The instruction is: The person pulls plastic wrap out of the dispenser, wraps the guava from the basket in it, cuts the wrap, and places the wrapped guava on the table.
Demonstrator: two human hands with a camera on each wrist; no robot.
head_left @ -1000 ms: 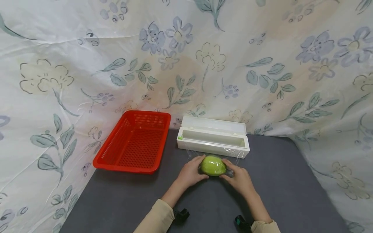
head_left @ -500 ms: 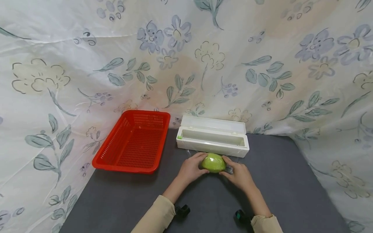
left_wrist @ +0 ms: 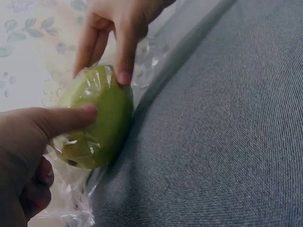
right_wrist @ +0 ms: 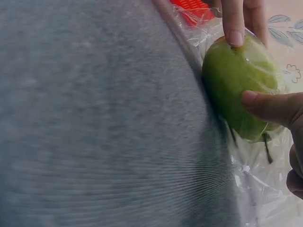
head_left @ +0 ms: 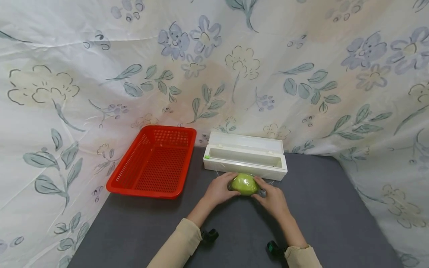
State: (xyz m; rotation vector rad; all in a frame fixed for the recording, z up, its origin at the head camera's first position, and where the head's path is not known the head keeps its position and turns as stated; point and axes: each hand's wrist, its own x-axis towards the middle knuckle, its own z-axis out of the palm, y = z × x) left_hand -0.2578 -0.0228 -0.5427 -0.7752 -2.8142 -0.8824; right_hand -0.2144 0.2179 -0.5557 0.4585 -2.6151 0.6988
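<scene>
A green pear [head_left: 245,185] with clear cling film [right_wrist: 265,184] over it lies on the dark grey cloth in front of the white box. My left hand [head_left: 220,188] holds it from the left, thumb on the near side. From the other side my right hand [head_left: 273,200] grips it between thumb and fingers. In the right wrist view a dark stem [right_wrist: 268,150] pokes out at the pear's lower end. Loose film bunches at both ends of the fruit. The pear's underside is hidden.
Behind the hands stands a white cling film dispenser box [head_left: 246,170], its lid [head_left: 246,142] raised. A red perforated plastic basket [head_left: 157,167] sits to the left. A floral curtain [head_left: 214,93] hangs at the back and sides of the grey-covered table [head_left: 321,216].
Both hands have moved slightly away from the body with the pear, closer to the box. Their hold stays on opposite sides of it. Basket and box have stayed put.
</scene>
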